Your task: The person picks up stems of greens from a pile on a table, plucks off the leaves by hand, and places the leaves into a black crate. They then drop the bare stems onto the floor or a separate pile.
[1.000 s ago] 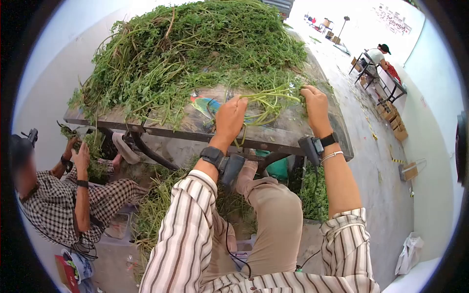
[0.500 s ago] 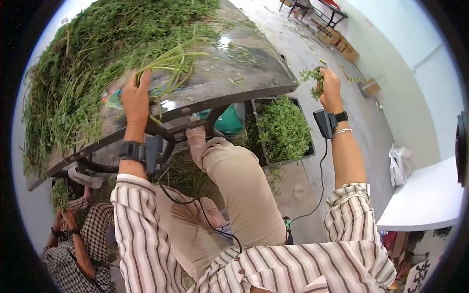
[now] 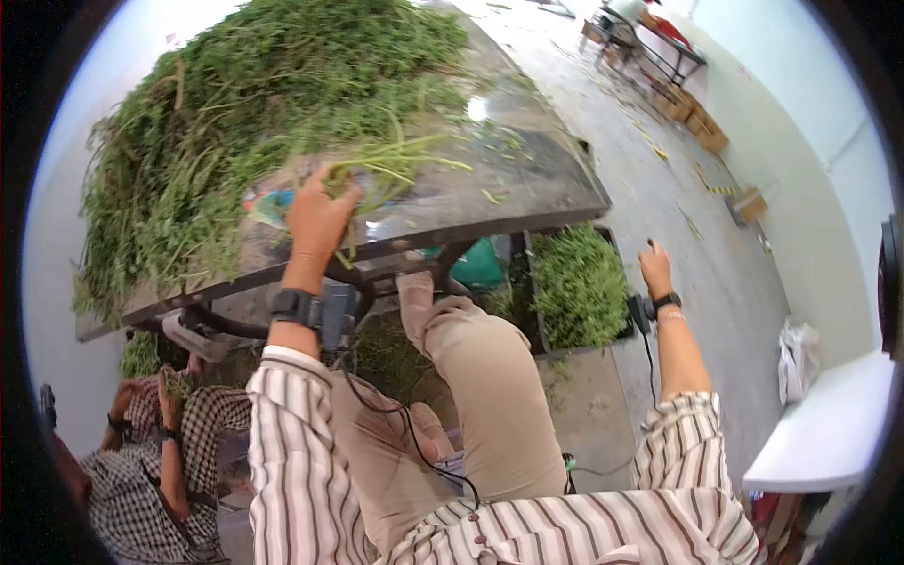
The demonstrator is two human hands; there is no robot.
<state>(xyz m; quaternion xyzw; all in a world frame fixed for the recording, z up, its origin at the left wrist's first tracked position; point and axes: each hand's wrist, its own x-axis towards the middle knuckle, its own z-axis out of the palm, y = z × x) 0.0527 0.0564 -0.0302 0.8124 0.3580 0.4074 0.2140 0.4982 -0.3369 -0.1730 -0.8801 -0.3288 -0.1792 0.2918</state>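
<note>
My left hand [image 3: 322, 221] is closed round a bunch of long pale-green stems [image 3: 400, 165] over the front edge of the dark table [image 3: 556, 193]. The stems stick out to the right across the tabletop. Just right of a black crate of leafy sprigs [image 3: 579, 292], my right hand [image 3: 656, 270] is held out above the floor. Its fingers look curled, with a small dark spot at one fingertip and no greens showing. Behind my left hand lies a large heap of leafy stems [image 3: 254, 104].
At lower left, a person in a checked shirt [image 3: 141, 466] handles greens. A teal bag [image 3: 478, 264] sits under the table. On the right are a white table [image 3: 819, 424], a white plastic bag [image 3: 797, 363] and cardboard boxes [image 3: 704, 127] along the wall.
The leafy sprig in my right hand is gone from view, and that hand has come lower, beside the crate. My left hand keeps its stems. The view has shifted slightly.
</note>
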